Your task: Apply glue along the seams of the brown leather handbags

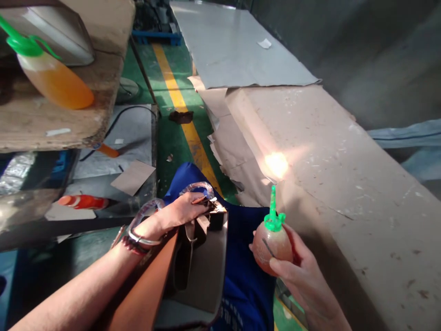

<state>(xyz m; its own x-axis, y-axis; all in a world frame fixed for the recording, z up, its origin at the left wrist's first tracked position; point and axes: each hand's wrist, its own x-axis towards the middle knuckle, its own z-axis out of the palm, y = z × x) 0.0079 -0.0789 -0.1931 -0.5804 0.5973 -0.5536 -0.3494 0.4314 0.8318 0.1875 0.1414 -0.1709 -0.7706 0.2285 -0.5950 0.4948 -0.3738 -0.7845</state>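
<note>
My left hand (184, 209) is closed over the top edge of a brown handbag (196, 266) resting on my lap, next to its clear plastic handles (200, 187). Bracelets ring that wrist. My right hand (296, 264) wraps round a small squeeze bottle (272, 246) with a green nozzle cap, filled with reddish liquid, held upright to the right of the bag. My blue clothing (244, 257) shows between the two hands.
A larger orange-filled squeeze bottle with a green cap (51, 73) lies on a wooden shelf (51, 124) at upper left. A cardboard-covered bench (327, 165) runs along the right. The green floor has a yellow stripe (182, 110); an orange-tipped item (84, 201) lies lower left.
</note>
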